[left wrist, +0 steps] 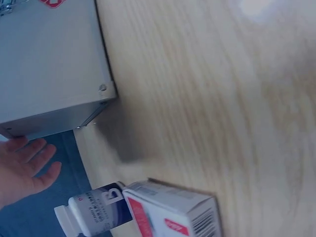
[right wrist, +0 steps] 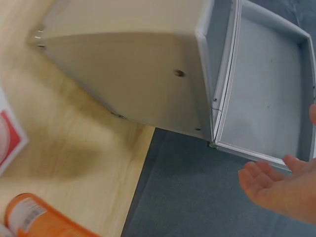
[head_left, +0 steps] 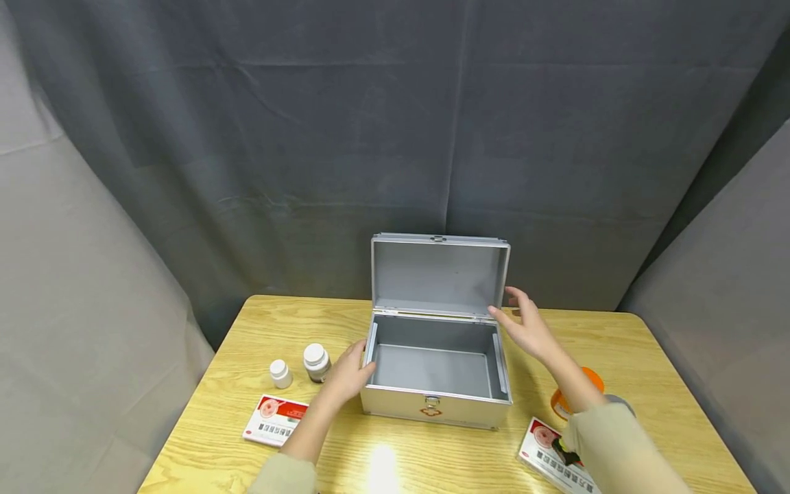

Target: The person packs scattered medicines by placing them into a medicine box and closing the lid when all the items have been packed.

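A metal first-aid case [head_left: 398, 405] stands on the table with its lid [head_left: 438, 274] raised and its grey inside bare. My left hand [head_left: 348, 374] is at the case's left side wall; in the left wrist view the fingers [left wrist: 37, 155] are extended and the fingertips appear to touch that wall. Beside the lid's lower right edge is my right hand [head_left: 524, 329]. Its fingers are spread and loosely bent in the right wrist view, close to the lid rim [right wrist: 261, 157], and whether they touch it I cannot tell.
Left of the case are a small white bottle [head_left: 280, 374], a larger white-capped bottle [head_left: 317, 362] and a red-and-white medicine box [head_left: 271, 420]. A similar box [head_left: 546, 456] lies front right, near an orange container [head_left: 592, 379] partly behind my right forearm. Dark cloth [head_left: 308, 171] hangs behind the table.
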{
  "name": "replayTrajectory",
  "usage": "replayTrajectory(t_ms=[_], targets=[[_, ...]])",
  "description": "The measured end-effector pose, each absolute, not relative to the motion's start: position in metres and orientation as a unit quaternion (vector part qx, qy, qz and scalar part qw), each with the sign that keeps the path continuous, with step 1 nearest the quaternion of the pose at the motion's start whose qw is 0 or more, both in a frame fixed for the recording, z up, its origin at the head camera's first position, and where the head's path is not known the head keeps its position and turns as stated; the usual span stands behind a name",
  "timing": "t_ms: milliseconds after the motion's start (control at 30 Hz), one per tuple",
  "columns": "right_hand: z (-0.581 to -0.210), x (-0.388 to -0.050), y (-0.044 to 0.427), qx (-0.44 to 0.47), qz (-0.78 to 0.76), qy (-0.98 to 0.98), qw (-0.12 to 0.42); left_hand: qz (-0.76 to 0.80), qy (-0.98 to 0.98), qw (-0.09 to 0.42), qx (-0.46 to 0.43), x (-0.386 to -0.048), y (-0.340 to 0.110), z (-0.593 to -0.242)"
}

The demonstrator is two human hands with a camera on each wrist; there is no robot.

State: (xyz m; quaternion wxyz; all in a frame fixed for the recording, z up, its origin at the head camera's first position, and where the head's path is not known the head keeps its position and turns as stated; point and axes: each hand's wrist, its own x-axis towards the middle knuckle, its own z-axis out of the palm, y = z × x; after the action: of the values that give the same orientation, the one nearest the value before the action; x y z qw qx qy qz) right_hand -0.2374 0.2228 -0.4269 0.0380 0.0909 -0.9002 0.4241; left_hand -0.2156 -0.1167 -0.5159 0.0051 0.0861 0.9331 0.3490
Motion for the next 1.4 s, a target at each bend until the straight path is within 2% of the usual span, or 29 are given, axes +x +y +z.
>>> replayTrajectory(t_ms=[167, 333, 733, 933, 1100, 1400], targets=[[-0.442, -0.211, 0.228, 0.142, 0.386, -0.908, 0.084, 0.278, 0.956, 0.028, 0.094, -0.219, -0.119, -0.509], [-0.454, -0.182, 0.235, 0.163, 0.336, -0.921, 0.110, 0.242, 0.963, 0.029, 0.117, -0.224, -0.121, -0.506], [-0.473, -0.134, 0.253, 0.151, 0.277, -0.944, 0.098, 0.129, 0.983, 0.048, 0.124, -0.235, -0.124, -0.505], [-0.488, -0.118, 0.259, 0.153, 0.216, -0.955, 0.132, 0.085, 0.988, 0.043, 0.122, -0.235, -0.123, -0.504], [-0.505, -0.106, 0.264, 0.161, 0.184, -0.957, 0.155, 0.062, 0.989, 0.042, 0.127, -0.234, -0.121, -0.503], [-0.545, -0.093, 0.278, 0.159, 0.166, -0.963, 0.142, 0.055, 0.990, 0.032, 0.126, -0.235, -0.120, -0.505]])
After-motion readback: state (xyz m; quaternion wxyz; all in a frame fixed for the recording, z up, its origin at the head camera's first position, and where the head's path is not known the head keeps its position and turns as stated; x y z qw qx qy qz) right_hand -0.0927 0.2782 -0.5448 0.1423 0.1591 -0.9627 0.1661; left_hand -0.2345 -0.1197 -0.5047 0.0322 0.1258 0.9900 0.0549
